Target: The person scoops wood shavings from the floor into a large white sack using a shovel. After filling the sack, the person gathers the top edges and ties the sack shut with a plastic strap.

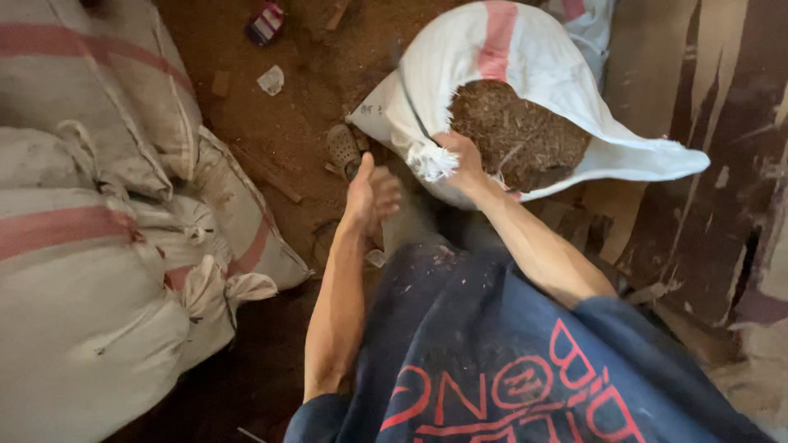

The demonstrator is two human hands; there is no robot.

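Both hands work at the mouth of an open white sack (542, 74) with a pink stripe, tilted toward the person and filled with brown, shredded material (517, 135). Right hand (464, 164) is clamped on the frayed rim of the sack, holding the mouth open. Left hand (371, 197) hangs free just beside it, fingers spread and loosely cupped, gripping nothing. Tied, filled sacks (98, 246) are stacked to the left on the dirt floor (295, 123), where a sandal (343, 149) lies near the open sack. Held by one hand only, the tilted sack could slump and spill its contents onto the floor; the frayed edge might also tear or slip from the grip.
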